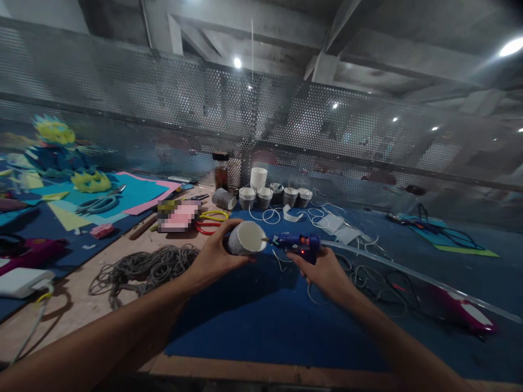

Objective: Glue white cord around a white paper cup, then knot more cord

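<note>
A paper cup wrapped in grey cord (247, 238) is tilted with its white open mouth toward the right, and my left hand (218, 253) is wrapped round its side and base. My right hand (321, 268) grips a blue glue gun (296, 242) by its handle. The gun's nozzle points left and is at the cup's rim; whether it touches cannot be made out. A small red light shows on the gun, and a long clear glue stick (392, 262) runs out of its back to the right.
Several cord-wrapped cups (265, 198) stand behind, beside stacked white cups (259, 177) and a dark-capped jar (221, 171). Grey cord (153, 269) lies tangled at left, near red-and-yellow scissors (209, 226). Coloured paper (143, 191) is farther left; a magenta tool (463, 310) lies at right.
</note>
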Demonstrator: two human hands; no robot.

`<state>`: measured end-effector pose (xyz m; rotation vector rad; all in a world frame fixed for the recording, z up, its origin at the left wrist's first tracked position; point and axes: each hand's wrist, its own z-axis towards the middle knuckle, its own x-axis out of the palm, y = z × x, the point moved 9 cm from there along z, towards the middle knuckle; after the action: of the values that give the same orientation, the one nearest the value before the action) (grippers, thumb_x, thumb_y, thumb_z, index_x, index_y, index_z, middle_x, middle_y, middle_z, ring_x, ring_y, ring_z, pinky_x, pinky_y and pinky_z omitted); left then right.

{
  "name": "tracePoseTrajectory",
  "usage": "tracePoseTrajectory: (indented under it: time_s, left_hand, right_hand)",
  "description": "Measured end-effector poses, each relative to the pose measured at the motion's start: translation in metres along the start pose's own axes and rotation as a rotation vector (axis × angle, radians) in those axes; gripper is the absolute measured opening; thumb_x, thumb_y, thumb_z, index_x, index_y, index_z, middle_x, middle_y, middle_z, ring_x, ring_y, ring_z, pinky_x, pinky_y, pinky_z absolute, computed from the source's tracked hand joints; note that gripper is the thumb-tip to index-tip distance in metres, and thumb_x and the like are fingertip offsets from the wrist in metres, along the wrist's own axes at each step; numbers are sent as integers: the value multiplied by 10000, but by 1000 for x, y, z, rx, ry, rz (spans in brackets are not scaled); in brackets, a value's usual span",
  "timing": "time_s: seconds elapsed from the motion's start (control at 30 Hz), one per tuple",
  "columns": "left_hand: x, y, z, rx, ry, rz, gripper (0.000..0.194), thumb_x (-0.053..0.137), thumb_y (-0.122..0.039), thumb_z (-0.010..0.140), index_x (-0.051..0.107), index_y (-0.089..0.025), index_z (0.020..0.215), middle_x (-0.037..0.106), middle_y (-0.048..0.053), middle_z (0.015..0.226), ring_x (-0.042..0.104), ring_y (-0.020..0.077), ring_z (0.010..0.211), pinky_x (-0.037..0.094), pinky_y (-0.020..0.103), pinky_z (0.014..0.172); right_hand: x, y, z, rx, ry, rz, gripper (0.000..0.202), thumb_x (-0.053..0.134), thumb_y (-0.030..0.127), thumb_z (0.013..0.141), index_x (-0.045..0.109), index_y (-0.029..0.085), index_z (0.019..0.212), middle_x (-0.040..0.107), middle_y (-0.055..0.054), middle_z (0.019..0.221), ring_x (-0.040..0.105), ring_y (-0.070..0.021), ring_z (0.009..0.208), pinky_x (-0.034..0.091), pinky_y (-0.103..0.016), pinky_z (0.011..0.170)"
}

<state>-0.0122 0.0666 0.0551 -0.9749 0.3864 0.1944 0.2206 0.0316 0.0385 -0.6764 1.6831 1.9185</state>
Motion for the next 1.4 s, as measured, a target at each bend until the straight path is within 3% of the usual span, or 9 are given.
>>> tracePoseTrajectory:
  time_s: [0.3, 0.47, 0.73, 1.1, 1.4]
  left_hand:
    - [1, 4, 2, -32, -3, -64, 728, 841, -339, 592, 497, -210, 1221, 589, 77, 1238, 547, 262, 1182, 424, 378, 1023]
    - [7, 7, 0, -72, 56, -93, 763, 853, -377, 580, 508, -205, 1239, 611, 73, 1192, 575, 250, 1131, 430, 384, 1015]
    - [11, 14, -1, -135, 94, -105, 818, 863, -406, 562, 474, -202, 1252, 619, 78, 1158, 597, 245, 1081, 454, 378, 974]
    - [15, 18, -4, -273, 180, -229, 666, 771, -447, 682, 544, -216, 1265, 647, 88, 1225, 579, 283, 1143, 450, 383, 984]
    - [13, 14, -3, -239, 149, -203, 696, 803, -427, 638, 557, -178, 1239, 683, 109, 1156, 618, 293, 1092, 486, 420, 956]
  right_hand:
    - [4, -1, -1, 69, 66, 90, 454, 588, 590, 839, 588, 177, 651, 590, 0, 537, 547, -112, 431, 440, -222, 451]
    - [1, 6, -1, 18, 70, 184, 514, 553, 569, 877, 543, 173, 550, 565, 2, 506, 531, -94, 414, 452, -217, 503]
    - [7, 3, 0, 14, 93, 248, 506, 555, 563, 881, 552, 170, 562, 554, 8, 506, 521, -91, 415, 419, -208, 485]
    - [9, 7, 0, 5, 94, 303, 504, 552, 523, 900, 535, 166, 544, 522, 20, 486, 495, -73, 407, 401, -191, 477]
    - [10, 9, 1, -13, 100, 349, 500, 539, 532, 903, 528, 168, 561, 511, 24, 496, 476, -73, 409, 390, -195, 479]
